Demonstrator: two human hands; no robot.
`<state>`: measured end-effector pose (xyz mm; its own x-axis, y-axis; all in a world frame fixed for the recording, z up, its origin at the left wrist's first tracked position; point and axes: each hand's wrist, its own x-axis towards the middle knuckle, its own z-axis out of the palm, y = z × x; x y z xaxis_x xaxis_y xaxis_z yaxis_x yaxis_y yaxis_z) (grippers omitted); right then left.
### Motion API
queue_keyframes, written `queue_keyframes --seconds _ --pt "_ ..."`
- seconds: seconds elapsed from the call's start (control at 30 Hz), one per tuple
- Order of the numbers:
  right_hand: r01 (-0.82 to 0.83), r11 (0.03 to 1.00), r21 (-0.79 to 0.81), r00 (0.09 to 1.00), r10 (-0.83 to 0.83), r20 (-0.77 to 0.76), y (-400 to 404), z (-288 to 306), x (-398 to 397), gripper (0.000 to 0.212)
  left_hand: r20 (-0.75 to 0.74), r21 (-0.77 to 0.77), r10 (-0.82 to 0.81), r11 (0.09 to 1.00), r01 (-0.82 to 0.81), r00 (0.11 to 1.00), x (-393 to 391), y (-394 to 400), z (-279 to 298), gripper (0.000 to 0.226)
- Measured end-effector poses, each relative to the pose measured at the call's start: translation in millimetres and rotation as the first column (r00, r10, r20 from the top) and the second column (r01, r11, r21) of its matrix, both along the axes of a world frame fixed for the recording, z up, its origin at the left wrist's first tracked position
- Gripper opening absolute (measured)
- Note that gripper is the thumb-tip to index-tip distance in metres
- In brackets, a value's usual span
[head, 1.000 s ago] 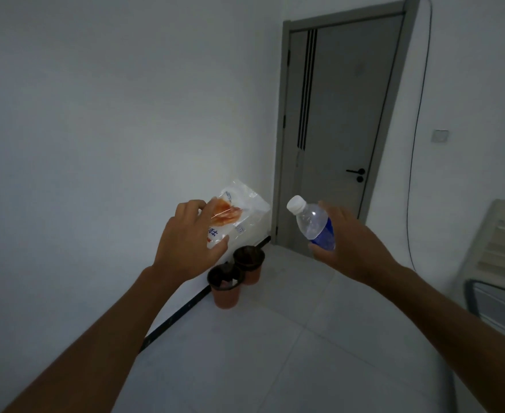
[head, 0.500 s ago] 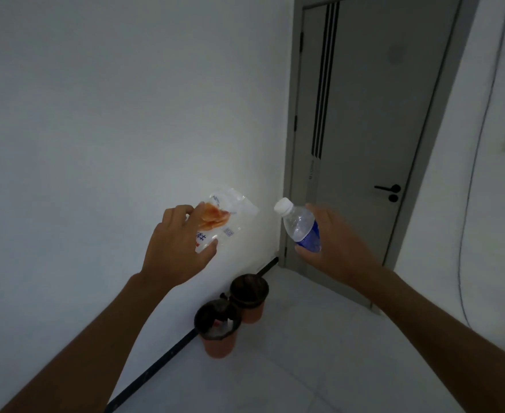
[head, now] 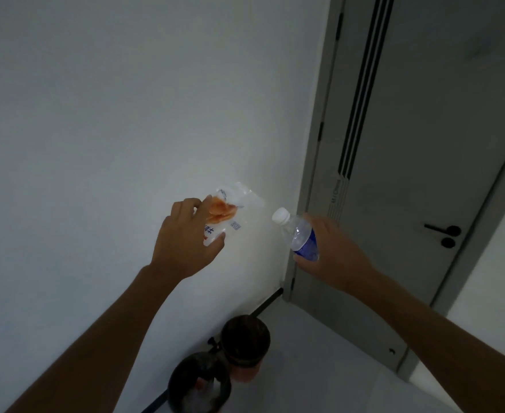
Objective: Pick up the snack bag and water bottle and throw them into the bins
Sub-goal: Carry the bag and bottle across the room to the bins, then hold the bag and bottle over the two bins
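Observation:
My left hand (head: 185, 242) grips a clear snack bag (head: 230, 210) with an orange print, held up in front of the white wall. My right hand (head: 331, 254) holds a small water bottle (head: 297, 234) with a white cap and blue label, tilted with its cap toward the bag. Two orange bins with dark liners stand on the floor below, against the wall: the near bin (head: 199, 386) holds some pale rubbish, the far bin (head: 246, 342) sits just behind it. Both hands hover well above the bins.
A grey door (head: 424, 144) with a black handle (head: 445, 234) fills the right side, its frame meeting the white wall at the corner. A black skirting strip (head: 267, 302) runs along the wall's foot. Pale floor tiles lie to the right of the bins.
The view has drawn closer to the corner; the bins have slid down toward the bottom edge and the door looms larger. Both hands keep their hold and stay at about the same height.

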<state>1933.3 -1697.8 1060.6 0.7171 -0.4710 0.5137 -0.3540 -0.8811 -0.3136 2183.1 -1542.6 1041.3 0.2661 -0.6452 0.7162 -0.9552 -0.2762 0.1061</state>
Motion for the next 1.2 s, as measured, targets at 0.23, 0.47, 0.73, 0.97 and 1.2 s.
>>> queue_keyframes --seconds 0.23,0.47,0.73,0.97,1.2 --pt "-0.071 0.997 -0.025 0.997 0.071 -0.016 -112 17 116 0.081 0.016 -0.005 0.067 0.998 -0.067 0.998 100 -93 12 0.074" --pt "-0.216 0.976 -0.019 0.976 0.216 0.007 -221 11 222 0.078 0.047 0.042 0.223 0.974 -0.225 0.974 166 -154 2 0.075" --pt "-0.495 0.869 -0.012 0.869 0.494 -0.031 -346 3 338 0.08 0.036 0.018 0.531 0.846 -0.532 0.846 197 -220 -10 0.076" --pt "-0.64 0.768 0.015 0.768 0.64 -0.031 -400 0 385 0.08 -0.036 0.074 0.72 0.694 -0.716 0.693 182 -244 -16 0.079" --pt "-0.671 0.738 0.073 0.739 0.673 -0.017 -414 -15 397 0.078 -0.048 0.113 0.788 0.615 -0.78 0.614 175 -241 -20 0.081"
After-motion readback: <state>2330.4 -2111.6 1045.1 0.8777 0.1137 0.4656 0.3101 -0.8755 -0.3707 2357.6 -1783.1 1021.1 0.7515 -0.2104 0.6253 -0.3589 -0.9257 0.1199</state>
